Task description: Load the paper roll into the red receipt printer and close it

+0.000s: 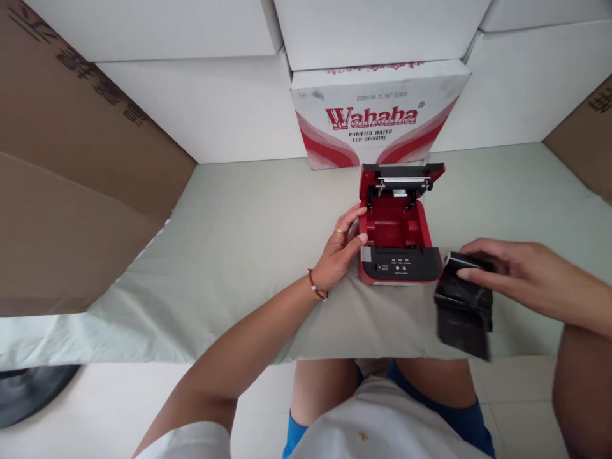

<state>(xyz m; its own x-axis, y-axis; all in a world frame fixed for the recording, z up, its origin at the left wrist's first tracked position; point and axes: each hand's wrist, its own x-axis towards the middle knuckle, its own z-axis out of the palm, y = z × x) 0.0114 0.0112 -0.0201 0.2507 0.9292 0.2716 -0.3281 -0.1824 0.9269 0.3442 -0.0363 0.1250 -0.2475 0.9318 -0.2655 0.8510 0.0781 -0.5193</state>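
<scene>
A small red and black printer (400, 264) stands on the cloth-covered table with its lid (402, 178) raised. Its red inner compartment (389, 229) holds nothing that I can see. My left hand (340, 252) grips the printer's left side, thumb on the near part of the rim and fingers farther back. To the right of the printer, my right hand (507, 271) is closed on a black roll (466, 261) with a loose, dark, glossy sheet hanging from it. The hanging part is blurred, and I cannot tell its material.
Behind the printer stands a white and red Wahaha water carton (377, 121), against stacked white boxes (239, 108). Brown cardboard (86, 172) rises at the left, with more at the right edge. The table's front edge lies just before my lap.
</scene>
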